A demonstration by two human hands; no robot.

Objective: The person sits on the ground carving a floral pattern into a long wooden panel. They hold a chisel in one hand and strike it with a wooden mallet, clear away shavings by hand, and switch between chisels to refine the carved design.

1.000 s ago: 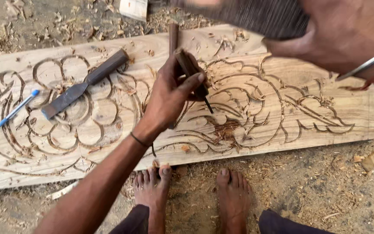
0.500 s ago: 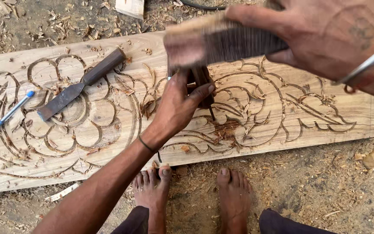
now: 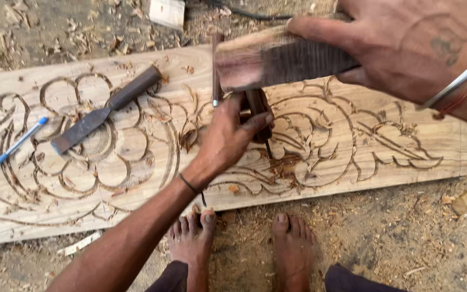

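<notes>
Bare feet (image 3: 244,243) planted on sawdust-strewn ground, toes just at the near edge of the pale carved plank (image 3: 136,162). Up from the near side, left hand (image 3: 228,140), grip clenched around the dark handle of a small chisel (image 3: 259,116), blade angled down into a scroll cut near the plank's middle. Above it, right hand (image 3: 406,48), grip wrapped tight on a worn wooden mallet (image 3: 277,62), striking end poised directly over the chisel's top. Toward the left end, lying loose on the flower carving: a broad flat chisel (image 3: 104,111), and close to the left edge a blue pen (image 3: 18,143). At the far edge, upright beside the mallet, a thin metal tool (image 3: 216,70), kind unclear. Beyond the plank, a pale wood offcut (image 3: 167,12) among shavings.

Likely risks: a glancing blow landing on the left knuckles, so near the chisel's head; blade skating out of its groove and tearing the pattern; toes so close under the near edge, exposed to a slipped or dropped tool.
</notes>
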